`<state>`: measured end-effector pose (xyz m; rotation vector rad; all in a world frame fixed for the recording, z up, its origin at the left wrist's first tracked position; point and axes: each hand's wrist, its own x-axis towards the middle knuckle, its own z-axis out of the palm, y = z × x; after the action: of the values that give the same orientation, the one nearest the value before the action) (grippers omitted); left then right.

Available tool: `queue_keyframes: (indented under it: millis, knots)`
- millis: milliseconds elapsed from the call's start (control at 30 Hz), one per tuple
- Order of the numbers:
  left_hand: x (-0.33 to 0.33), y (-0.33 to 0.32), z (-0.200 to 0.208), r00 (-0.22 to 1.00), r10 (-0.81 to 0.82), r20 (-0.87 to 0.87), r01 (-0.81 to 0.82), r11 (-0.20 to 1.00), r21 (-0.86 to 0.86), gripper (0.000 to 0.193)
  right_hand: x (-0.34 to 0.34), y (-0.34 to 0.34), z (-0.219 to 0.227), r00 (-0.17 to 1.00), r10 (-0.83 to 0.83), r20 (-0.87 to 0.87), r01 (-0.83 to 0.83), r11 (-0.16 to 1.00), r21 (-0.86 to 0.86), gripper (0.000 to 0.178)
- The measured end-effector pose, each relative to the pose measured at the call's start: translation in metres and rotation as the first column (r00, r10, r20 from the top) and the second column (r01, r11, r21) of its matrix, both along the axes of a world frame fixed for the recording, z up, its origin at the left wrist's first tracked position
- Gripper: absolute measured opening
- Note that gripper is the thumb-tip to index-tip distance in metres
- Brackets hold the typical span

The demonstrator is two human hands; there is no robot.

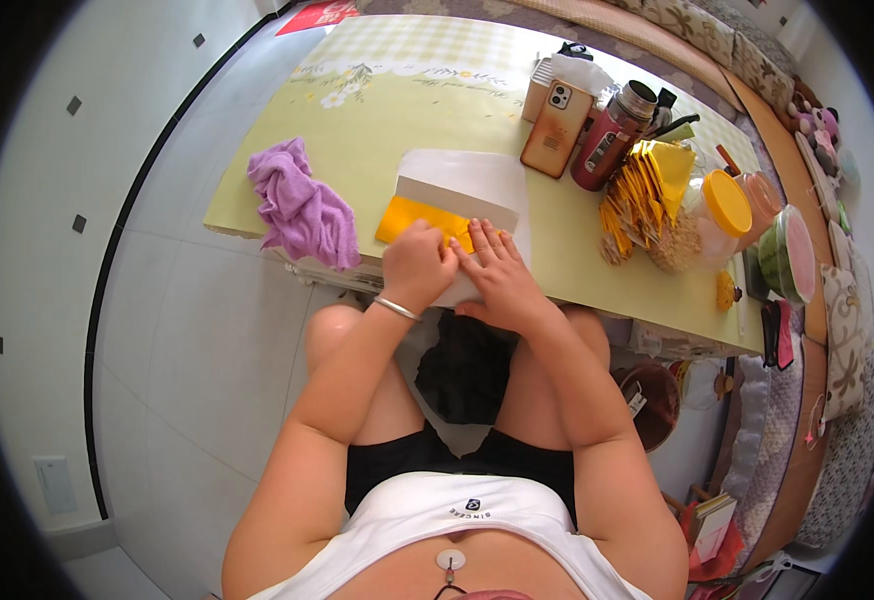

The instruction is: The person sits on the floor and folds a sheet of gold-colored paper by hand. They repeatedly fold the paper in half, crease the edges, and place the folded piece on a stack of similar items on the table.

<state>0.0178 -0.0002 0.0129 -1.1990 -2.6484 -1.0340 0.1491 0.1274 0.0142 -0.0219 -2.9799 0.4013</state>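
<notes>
A folded sheet of golden-yellow paper [404, 215] lies near the table's front edge, with a grey-white strip [457, 203] along its far side. Both rest on a white sheet [472, 170]. My left hand [420, 266] is curled into a fist at the yellow paper's near edge; whether its fingers pinch anything is hidden. Just beside it, my right hand [500, 277] lies flat, fingers stretched out over the paper's right part, pressing on it.
A purple cloth [302, 205] lies crumpled at the left. To the right stand a phone [557, 130], a dark red flask [612, 140], a bundle of folded golden papers [652, 190], a yellow-lidded jar [727, 205] and a cut watermelon [787, 255]. Below hangs a black bag [465, 370].
</notes>
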Motion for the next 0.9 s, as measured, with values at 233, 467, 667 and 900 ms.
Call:
queue_keyframes:
  millis: [233, 467, 667, 900]
  knots:
    - [-0.043, -0.043, 0.008, 0.902, -0.310, -0.300, 0.355, 0.929, 0.106, 0.042, 0.003, 0.005, 0.005, 0.998, 0.061, 0.005, -0.060, 0.996, -0.061, 0.084]
    - [-0.041, -0.061, 0.008, 0.857, -0.465, -0.223, 0.475, 0.880, -0.011, 0.049, 0.013, 0.039, 0.005, 0.974, 0.111, -0.197, -0.161, 0.952, -0.260, 0.031]
    - [-0.031, -0.054, 0.006, 0.836, -0.488, -0.249, 0.514, 0.856, 0.047, 0.036, 0.008, 0.038, 0.004, 0.957, -0.011, -0.291, -0.101, 0.924, -0.368, 0.020]
    - [-0.047, -0.047, -0.011, 0.966, -0.255, 0.050, 0.238, 0.945, 0.224, 0.011, -0.016, -0.002, -0.004, 0.870, -0.260, -0.419, 0.115, 0.934, -0.339, 0.016]
